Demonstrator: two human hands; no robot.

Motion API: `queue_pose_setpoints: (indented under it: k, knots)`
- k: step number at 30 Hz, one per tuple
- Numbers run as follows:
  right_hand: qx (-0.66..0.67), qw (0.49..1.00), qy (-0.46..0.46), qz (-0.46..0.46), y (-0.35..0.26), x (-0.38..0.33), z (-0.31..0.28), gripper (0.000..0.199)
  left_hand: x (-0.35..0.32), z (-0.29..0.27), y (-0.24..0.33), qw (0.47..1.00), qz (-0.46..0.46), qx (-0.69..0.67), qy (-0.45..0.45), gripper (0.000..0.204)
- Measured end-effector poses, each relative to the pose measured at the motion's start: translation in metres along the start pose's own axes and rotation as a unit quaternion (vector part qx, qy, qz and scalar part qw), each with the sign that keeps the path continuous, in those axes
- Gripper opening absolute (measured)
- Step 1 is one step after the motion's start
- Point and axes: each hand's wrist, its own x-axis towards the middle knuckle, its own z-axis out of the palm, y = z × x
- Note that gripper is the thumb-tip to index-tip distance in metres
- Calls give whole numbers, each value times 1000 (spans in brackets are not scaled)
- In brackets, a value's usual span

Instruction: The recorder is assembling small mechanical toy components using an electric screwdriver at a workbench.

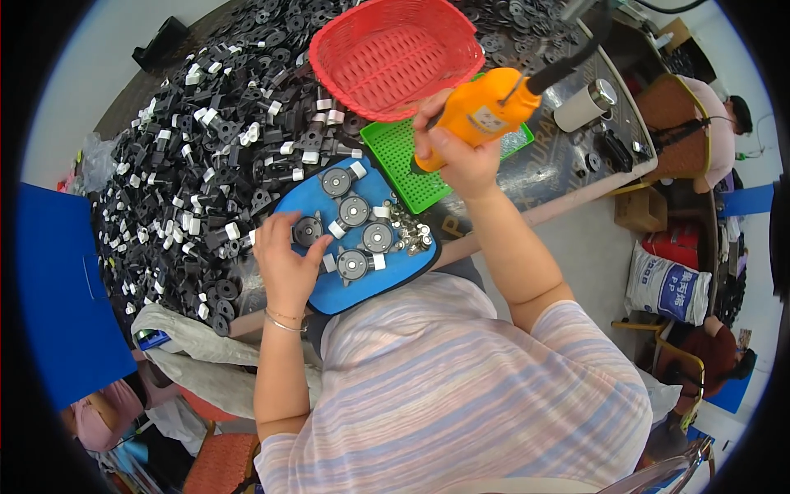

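Note:
My left hand (285,262) is curled around a black round wheel-like part (307,231), thumb and fingers at its sides, on a blue pad (325,299) at the table's edge. My right hand (469,160) grips an orange electric screwdriver (481,115), held up over a green perforated tray (403,165); its black cable rises to the upper right. Several more black round parts with white tabs lie on the pad, among them one (353,265) near my left thumb. Beside them is a small heap of shiny metal pieces (411,233), too small to name.
A large pile of black parts with white tabs (189,181) covers the table's left side. A red woven basket (395,62) stands behind the green tray. At right are a white flask (584,105), a printed sack (668,284) and a cardboard box (640,208). Other people sit nearby.

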Motion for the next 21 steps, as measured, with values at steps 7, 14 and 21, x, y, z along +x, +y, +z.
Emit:
queue_pose_setpoints:
  k: [7, 14, 21]
  knots:
    - [135, 990, -41, 21, -26, -6, 25, 31, 6, 13, 37, 984, 153, -89, 15, 40]
    - [160, 985, -55, 36, -35, -11, 44, 32, -3, 18, 38, 975, 175, -125, 54, 22]
    - [225, 973, -31, 43, -35, -15, 54, 31, -11, 14, 33, 976, 168, -107, 85, 14]
